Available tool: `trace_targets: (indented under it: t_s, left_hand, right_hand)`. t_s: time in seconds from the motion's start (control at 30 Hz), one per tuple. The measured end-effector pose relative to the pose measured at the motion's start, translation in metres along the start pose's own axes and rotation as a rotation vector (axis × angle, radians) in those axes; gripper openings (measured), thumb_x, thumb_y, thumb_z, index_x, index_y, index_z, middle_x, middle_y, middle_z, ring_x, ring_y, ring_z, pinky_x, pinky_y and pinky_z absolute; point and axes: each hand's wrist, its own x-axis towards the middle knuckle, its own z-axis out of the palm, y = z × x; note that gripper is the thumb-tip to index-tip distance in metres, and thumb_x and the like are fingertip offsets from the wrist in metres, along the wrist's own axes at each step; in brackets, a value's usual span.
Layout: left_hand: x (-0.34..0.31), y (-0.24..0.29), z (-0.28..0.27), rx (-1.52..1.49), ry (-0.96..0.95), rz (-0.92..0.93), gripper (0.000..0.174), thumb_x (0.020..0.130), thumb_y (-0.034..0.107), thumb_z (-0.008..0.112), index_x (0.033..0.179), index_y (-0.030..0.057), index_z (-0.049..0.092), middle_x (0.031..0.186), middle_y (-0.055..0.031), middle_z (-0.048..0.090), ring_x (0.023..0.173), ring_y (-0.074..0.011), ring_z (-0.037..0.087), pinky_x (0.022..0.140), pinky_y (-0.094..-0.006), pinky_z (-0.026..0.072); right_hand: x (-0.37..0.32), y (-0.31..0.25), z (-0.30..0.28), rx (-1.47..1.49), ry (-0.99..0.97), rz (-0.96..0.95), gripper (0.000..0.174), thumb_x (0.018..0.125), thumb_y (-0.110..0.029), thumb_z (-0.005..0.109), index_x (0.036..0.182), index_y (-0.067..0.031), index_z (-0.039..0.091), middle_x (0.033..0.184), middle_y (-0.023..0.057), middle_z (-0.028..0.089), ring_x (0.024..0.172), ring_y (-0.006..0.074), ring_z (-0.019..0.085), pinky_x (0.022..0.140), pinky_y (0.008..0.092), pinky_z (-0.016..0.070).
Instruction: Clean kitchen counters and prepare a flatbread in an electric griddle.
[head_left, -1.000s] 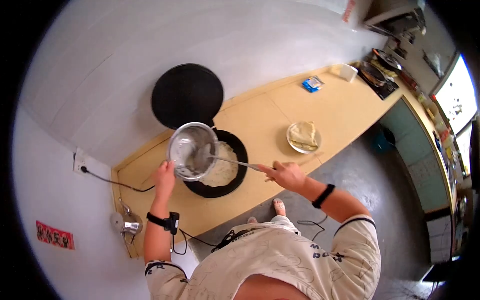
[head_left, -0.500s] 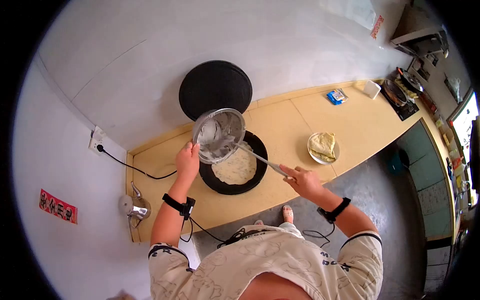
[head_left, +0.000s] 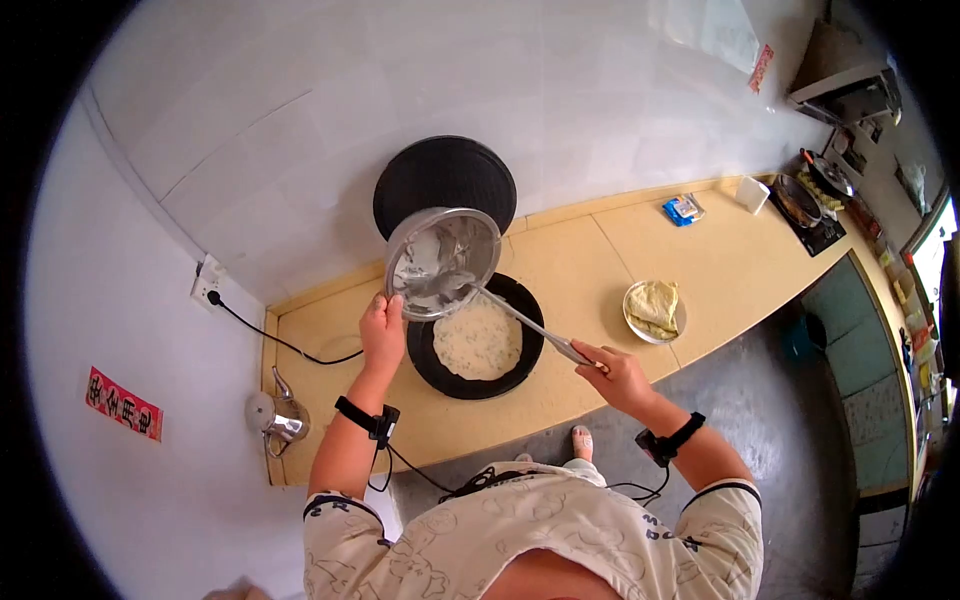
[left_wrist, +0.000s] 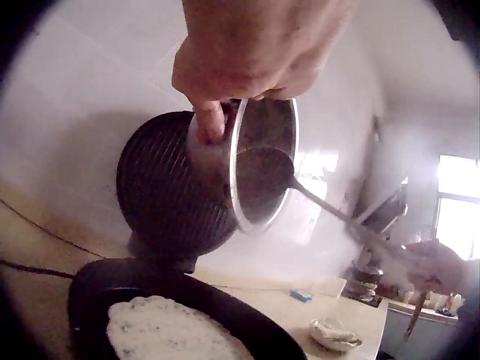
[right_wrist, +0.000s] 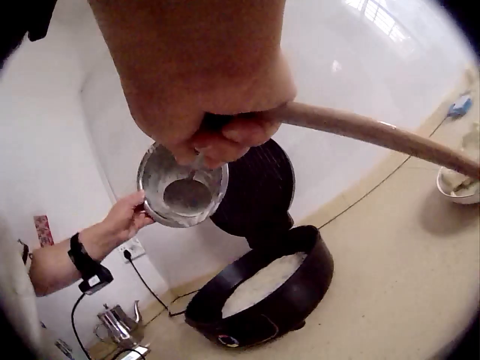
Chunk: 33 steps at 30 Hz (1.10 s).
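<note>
Two things hang over the yellow counter [head_left: 720,240]: left hand [head_left: 383,335] grips bowl [head_left: 442,262], right hand [head_left: 620,375] grips ladle [head_left: 520,318]

The camera on my head looks steeply down from well above, taking in the whole table [head_left: 590,250], the wall behind it and both my arms. The one on my left wrist sits close behind my left hand [left_wrist: 255,45], looking up past it at the steel bowl [left_wrist: 262,161] and the raised lid [left_wrist: 157,187]. The right wrist one looks out from under my right hand [right_wrist: 202,82] toward the ladle [right_wrist: 186,195]. All three share the steel bowl and the electric pan [head_left: 425,362]
</note>
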Motion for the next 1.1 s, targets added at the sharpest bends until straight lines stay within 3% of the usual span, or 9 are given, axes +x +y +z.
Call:
trace_targets:
  t_s: [0.1,0.17,0.27,0.4,0.63,0.7,0.93,1.03,1.1]
  left_hand:
    - [-0.006,-0.002,-0.002,-0.037,-0.031,-0.074,0.031,0.091,0.025,0.051,0.08,-0.0038,0.05,0.072,-0.0175,0.058,0.064,-0.0282,0.058,0.058,-0.0348,0.0451]
    - [-0.005,0.009,0.003,-0.408,-0.039,-0.096,0.029,0.092,0.023,0.051,0.083,-0.0038,0.051,0.076,-0.0088,0.06,0.067,-0.0159,0.058,0.061,-0.0294,0.0482]
    - [-0.007,0.028,-0.003,-0.411,0.012,-0.071,0.026,0.092,0.021,0.051,0.084,-0.0035,0.052,0.078,-0.0036,0.058,0.071,-0.0097,0.055,0.063,-0.0258,0.0496]
    - [-0.006,0.023,-0.017,-0.316,0.048,-0.079,0.027,0.092,0.021,0.051,0.083,-0.0034,0.051,0.077,-0.0058,0.058,0.069,-0.0098,0.055,0.061,-0.0254,0.0496]
    - [-0.007,-0.012,0.005,-0.362,-0.058,-0.091,0.028,0.092,0.023,0.051,0.084,-0.0035,0.052,0.078,-0.0076,0.058,0.07,-0.0096,0.056,0.063,-0.0256,0.0504]
    - [-0.005,-0.006,0.009,-0.437,-0.076,-0.082,0.028,0.092,0.024,0.051,0.084,-0.0036,0.052,0.079,-0.0078,0.059,0.072,-0.0103,0.056,0.064,-0.0261,0.0511]
    - [-0.004,0.011,-0.002,-0.528,-0.05,-0.196,0.029,0.093,0.026,0.049,0.09,-0.0033,0.053,0.087,-0.0062,0.059,0.077,-0.0119,0.058,0.07,-0.0285,0.0541]
    - [-0.007,0.004,0.007,-0.586,-0.084,-0.285,0.028,0.094,0.026,0.047,0.097,-0.0011,0.053,0.09,-0.0061,0.059,0.079,-0.0128,0.059,0.072,-0.0284,0.053]
    - [-0.006,0.007,0.014,-0.635,-0.112,-0.303,0.027,0.094,0.026,0.045,0.102,0.0007,0.053,0.093,-0.0064,0.06,0.081,-0.0138,0.06,0.074,-0.0285,0.0518]
  right_hand:
    - [0.015,-0.011,-0.001,0.098,0.054,0.037,0.037,0.082,-0.019,0.063,0.118,-0.013,0.057,0.079,0.0141,0.061,0.067,0.0254,0.061,0.06,0.0328,0.0475]
    - [0.027,-0.014,0.003,0.156,0.101,0.006,0.037,0.082,-0.016,0.063,0.118,-0.0092,0.056,0.084,0.0154,0.062,0.069,0.0267,0.061,0.062,0.0324,0.0477]
    - [0.025,-0.014,0.014,0.155,0.106,-0.099,0.037,0.083,-0.017,0.062,0.119,-0.0093,0.056,0.085,0.0158,0.063,0.069,0.0273,0.061,0.063,0.0325,0.0479]
    - [0.001,-0.003,-0.01,-0.056,-0.041,-0.046,0.038,0.082,-0.019,0.064,0.119,-0.0162,0.057,0.076,0.0135,0.061,0.064,0.0271,0.061,0.057,0.0338,0.0484]
    - [0.018,-0.009,-0.006,-0.167,0.071,-0.087,0.038,0.081,-0.019,0.064,0.119,-0.0197,0.057,0.078,0.013,0.06,0.062,0.0272,0.06,0.056,0.0338,0.0484]
    - [0.027,-0.005,0.008,0.108,0.097,-0.058,0.039,0.082,-0.019,0.064,0.12,-0.0169,0.057,0.081,0.0144,0.061,0.066,0.0273,0.061,0.06,0.033,0.0491]
    - [0.002,0.006,-0.004,0.111,-0.061,0.034,0.04,0.083,-0.017,0.062,0.121,-0.01,0.054,0.092,0.0159,0.064,0.074,0.0238,0.063,0.068,0.0312,0.0493]
    - [0.009,-0.011,0.005,0.284,0.043,0.052,0.04,0.083,-0.016,0.063,0.122,-0.0108,0.054,0.092,0.0162,0.064,0.074,0.0237,0.062,0.067,0.0303,0.0481]
    - [0.021,-0.026,0.007,0.503,0.086,0.218,0.039,0.083,-0.014,0.062,0.121,-0.0126,0.055,0.088,0.0157,0.063,0.072,0.0233,0.061,0.065,0.0279,0.0464]
